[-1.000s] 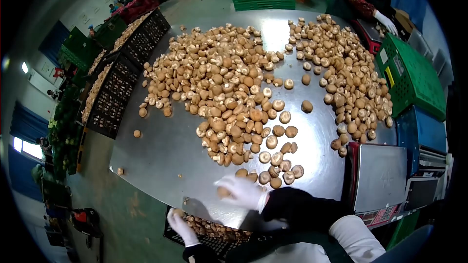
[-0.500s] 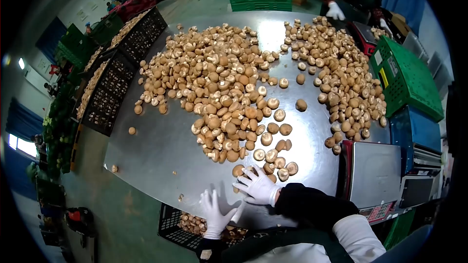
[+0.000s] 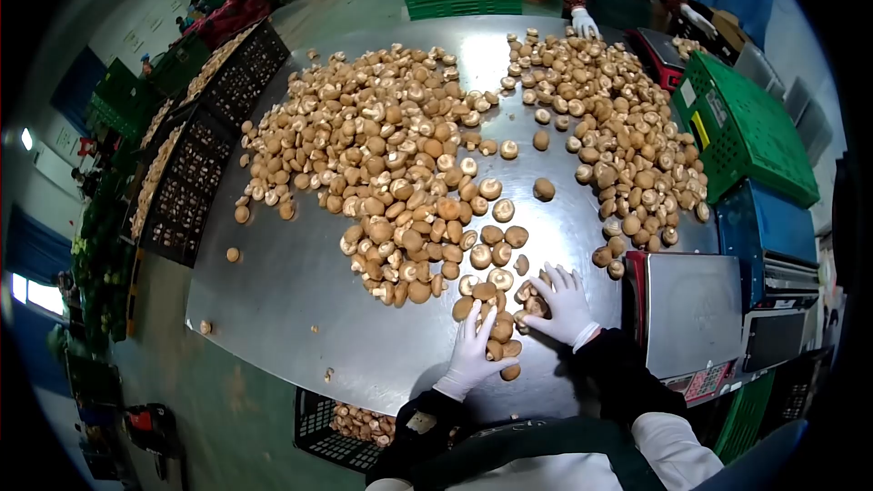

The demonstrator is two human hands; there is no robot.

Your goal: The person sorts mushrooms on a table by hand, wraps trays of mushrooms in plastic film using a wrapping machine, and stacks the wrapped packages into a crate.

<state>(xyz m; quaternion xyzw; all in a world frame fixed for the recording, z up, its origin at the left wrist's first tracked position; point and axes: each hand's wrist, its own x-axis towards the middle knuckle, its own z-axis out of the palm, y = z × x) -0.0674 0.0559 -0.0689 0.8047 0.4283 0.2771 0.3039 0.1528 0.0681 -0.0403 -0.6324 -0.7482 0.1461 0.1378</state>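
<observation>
White gloves cover both hands. My left hand [image 3: 470, 356] lies at the near left side of a small cluster of brown mushrooms [image 3: 501, 331], its fingers spread and touching them. On the cluster's right side, my right hand [image 3: 566, 307] reaches with fingers apart against a few mushrooms [image 3: 531, 304]. Neither hand is closed around a mushroom. Just beyond, a large heap of mushrooms [image 3: 382, 141] spreads over the metal table [image 3: 273, 309]. Some mushrooms lie stem up, others cap up.
Another mushroom heap [image 3: 627, 145] lies at the right, near a co-worker's gloved hand [image 3: 585, 24]. A scale [image 3: 691, 309] and a green crate [image 3: 741, 132] line the right edge. Black crates [image 3: 191, 186] stand left; a black crate of mushrooms [image 3: 341, 427] sits below the near edge.
Both my hands have moved right, the right one farther, and now flank the near mushrooms, which sit closer together. The co-worker's hand has come down to the right heap. The view has shifted slightly.
</observation>
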